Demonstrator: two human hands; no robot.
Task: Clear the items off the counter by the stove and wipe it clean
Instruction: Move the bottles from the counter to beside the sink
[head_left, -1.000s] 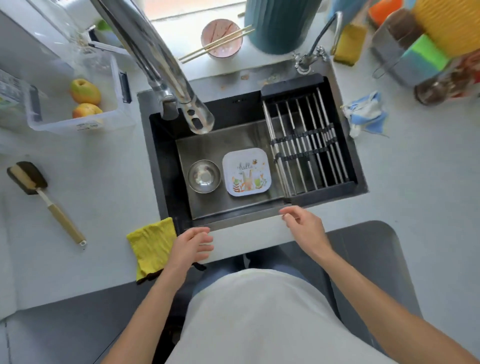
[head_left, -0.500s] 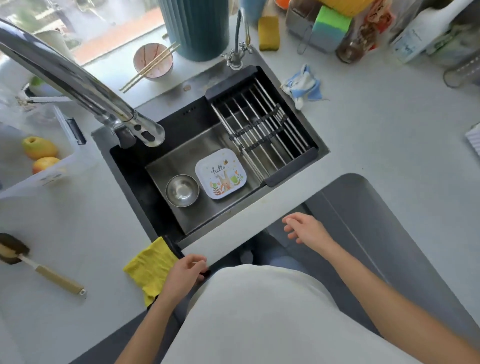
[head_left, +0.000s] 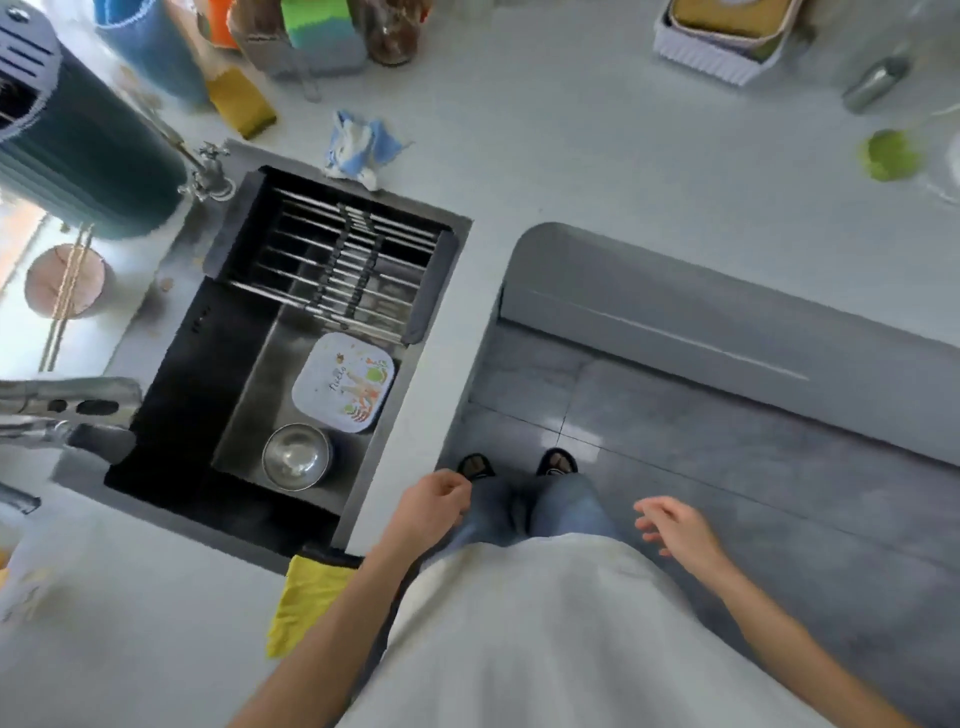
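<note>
View has swung right since a second ago. Left hand off the cloth, loosely curled, empty; right hand open, empty. Cloth lies at counter front edge, beside sink. Clearing not yet begun.

Bright daylight from the upper left — motion blur throughout, wide-angle bending at the edges.

The person wears a loose, plain whitish top that leaves both forearms bare, blue denim jeans below it, and dark open slippers with toes showing. The left hand and right hand are bare: no gloves, rings or watch visible.
</note>
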